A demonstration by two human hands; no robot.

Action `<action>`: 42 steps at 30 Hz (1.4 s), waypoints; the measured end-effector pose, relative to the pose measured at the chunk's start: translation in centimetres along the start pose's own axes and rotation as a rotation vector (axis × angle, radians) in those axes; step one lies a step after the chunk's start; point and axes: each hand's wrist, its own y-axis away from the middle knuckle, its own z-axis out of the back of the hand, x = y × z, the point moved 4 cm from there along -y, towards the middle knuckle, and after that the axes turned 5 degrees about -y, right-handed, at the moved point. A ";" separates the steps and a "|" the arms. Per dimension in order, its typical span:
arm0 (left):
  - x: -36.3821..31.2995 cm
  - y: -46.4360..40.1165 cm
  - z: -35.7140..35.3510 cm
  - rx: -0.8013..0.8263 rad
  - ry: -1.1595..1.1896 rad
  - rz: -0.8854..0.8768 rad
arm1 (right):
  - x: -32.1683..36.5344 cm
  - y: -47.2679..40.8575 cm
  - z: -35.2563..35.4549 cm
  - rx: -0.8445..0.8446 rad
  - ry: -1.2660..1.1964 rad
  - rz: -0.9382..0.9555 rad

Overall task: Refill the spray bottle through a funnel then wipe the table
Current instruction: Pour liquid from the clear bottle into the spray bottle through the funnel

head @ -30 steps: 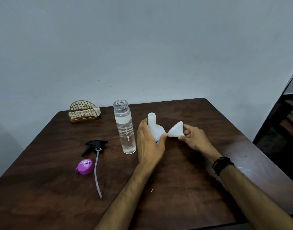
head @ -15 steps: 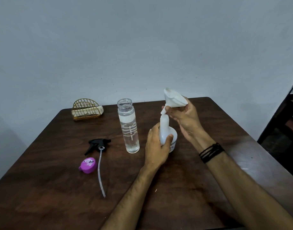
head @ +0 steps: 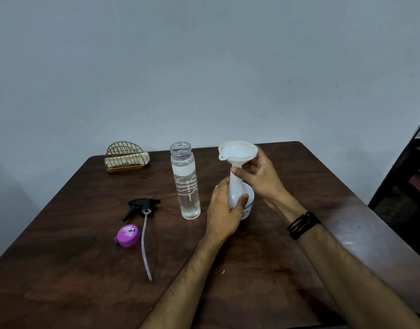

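Seating funnel (head: 238, 151) in neck of spray bottle (head: 239, 195) at table (head: 85, 269) centre, right hand (head: 261, 178) pinching funnel stem, left hand (head: 224, 211) wrapped around bottle body; risk: tilted funnel spilling water poured from clear bottle (head: 185, 184) just left.

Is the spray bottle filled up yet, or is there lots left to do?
Not yet. Done: the spray head is off, and the funnel sits in the spray bottle neck. In hand: both hands steady them. Left: pouring from the clear water bottle, then wiping the table.
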 end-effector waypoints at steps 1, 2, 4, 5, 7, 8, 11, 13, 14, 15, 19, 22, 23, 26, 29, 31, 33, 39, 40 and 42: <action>-0.1 0.0 0.1 0.005 -0.019 -0.003 | -0.2 0.1 -0.1 -0.002 -0.037 0.004; -0.2 0.2 0.2 -0.002 -0.043 -0.012 | -0.3 0.3 -0.3 -0.003 -0.067 0.004; -0.9 0.7 1.2 -0.092 -0.104 -0.082 | -0.6 0.4 -0.7 0.000 -0.109 0.001; -1.5 1.2 2.1 -0.183 -0.139 -0.154 | -0.7 0.5 -0.8 -0.001 -0.121 0.004; -2.7 2.4 4.1 -0.427 -0.224 -0.293 | -0.9 0.4 -0.9 -0.006 -0.125 0.023; -2.9 2.9 5.2 -0.536 -0.246 -0.298 | -1.1 0.3 -1.0 -0.005 -0.117 0.031; -1.5 2.8 8.2 -0.718 -0.165 0.026 | -1.4 0.2 -1.4 0.001 -0.121 0.051; 0.6 2.1 9.1 -0.646 -0.107 0.262 | -1.8 0.2 -1.8 -0.001 -0.154 0.045; 1.6 1.7 9.1 -0.565 -0.089 0.323 | -1.9 0.2 -2.0 -0.005 -0.163 0.040; 2.5 1.3 8.9 -0.483 -0.066 0.354 | -2.2 0.2 -2.2 -0.009 -0.164 0.035; 3.9 0.8 8.1 -0.325 -0.002 0.348 | -2.6 0.3 -2.6 -0.018 -0.153 0.020; 3.7 0.4 8.0 -0.307 -0.010 0.287 | -2.6 0.5 -2.8 -0.026 -0.148 0.026; 3.6 0.2 8.0 -0.305 -0.013 0.267 | -2.6 0.5 -2.8 -0.025 -0.142 0.031; 3.5 -0.3 8.3 -0.320 -0.045 0.228 | -2.6 0.5 -3.0 -0.017 -0.112 0.050; 2.9 -0.6 9.1 -0.342 -0.076 0.204 | -2.6 0.5 -3.0 -0.004 -0.081 0.063; 2.3 -1.1 9.8 -0.355 -0.084 0.174 | -2.6 0.4 -3.0 0.002 -0.067 0.074; 1.8 -1.6 10.8 -0.359 -0.116 0.146 | -2.7 0.3 -3.0 0.005 -0.058 0.079; 0.9 -3.3 13.1 -0.310 -0.305 0.079 | -2.9 0.3 -2.8 -0.018 -0.060 0.081; 0.8 -3.5 13.4 -0.304 -0.344 0.063 | -3.0 0.3 -2.9 -0.021 -0.065 0.083; 0.5 -3.8 13.8 -0.290 -0.414 0.031 | -3.2 0.2 -2.8 -0.031 -0.076 0.078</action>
